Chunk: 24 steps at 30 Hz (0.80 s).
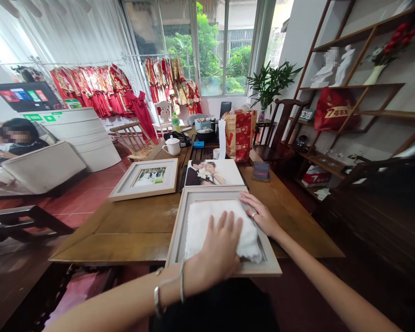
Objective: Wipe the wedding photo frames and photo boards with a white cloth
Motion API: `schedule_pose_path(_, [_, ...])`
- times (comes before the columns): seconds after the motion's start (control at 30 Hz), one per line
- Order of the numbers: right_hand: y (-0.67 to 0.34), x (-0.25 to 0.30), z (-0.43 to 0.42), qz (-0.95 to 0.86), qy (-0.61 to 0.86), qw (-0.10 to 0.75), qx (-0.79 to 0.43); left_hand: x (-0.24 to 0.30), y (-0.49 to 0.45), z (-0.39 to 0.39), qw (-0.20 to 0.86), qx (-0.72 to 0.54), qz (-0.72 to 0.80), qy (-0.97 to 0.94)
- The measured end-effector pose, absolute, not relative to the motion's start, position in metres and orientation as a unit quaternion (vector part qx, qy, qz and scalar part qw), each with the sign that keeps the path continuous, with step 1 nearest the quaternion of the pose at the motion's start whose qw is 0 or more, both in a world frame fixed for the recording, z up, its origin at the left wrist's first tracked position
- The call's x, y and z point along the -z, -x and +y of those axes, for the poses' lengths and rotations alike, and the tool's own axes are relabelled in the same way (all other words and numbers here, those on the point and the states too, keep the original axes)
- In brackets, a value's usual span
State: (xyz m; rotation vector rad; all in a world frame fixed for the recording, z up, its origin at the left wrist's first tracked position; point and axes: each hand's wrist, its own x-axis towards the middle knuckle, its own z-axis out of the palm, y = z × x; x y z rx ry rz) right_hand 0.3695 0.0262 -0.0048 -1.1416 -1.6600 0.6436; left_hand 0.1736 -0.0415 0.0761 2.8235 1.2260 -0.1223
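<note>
A picture frame (275,268) with a light wooden edge and a pale inner border lies at the table's near edge. A white cloth (198,221) covers most of its middle, hiding what is underneath. My left hand (219,249) rests flat on this cloth with its fingers spread. At the frame's upper right side, my right hand (261,214) grips the rim, its fingers reaching over onto the border. Just beyond lies a large photo print (212,173) of a couple. To the left is a second picture frame (174,177) holding a smaller photo.
The wooden table (134,226) also bears a white lidded cup (173,145), a red and brown paper bag (241,136), a dark phone-like item (261,171) and a green bottle (175,123). Two people sit on a sofa (48,163) at left. Shelves (380,113) stand at right.
</note>
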Motion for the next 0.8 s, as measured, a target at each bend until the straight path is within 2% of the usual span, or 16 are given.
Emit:
schedule_pose_path(0.13, [-0.372, 0.009, 0.03, -0.686, 0.451, 0.503, -0.269, -0.072, -0.187, 0.005, -0.03, 0.005, 0.432, -0.901])
schedule_pose_path(0.27, [-0.373, 0.012, 0.032, -0.68, 0.455, 0.509, -0.269, -0.068, -0.192, 0.02, -0.042, -0.005, 0.415, -0.909])
schedule_pose_path(0.63, [-0.372, 0.012, 0.032, -0.682, 0.468, 0.493, -0.268, -0.086, -0.174, -0.083, 0.131, 0.047, 0.28, -0.95])
schedule_pose_path(0.8, [-0.371, 0.01, 0.031, -0.676, 0.468, 0.5, -0.273, -0.083, -0.179, -0.073, 0.083, 0.036, 0.321, -0.943])
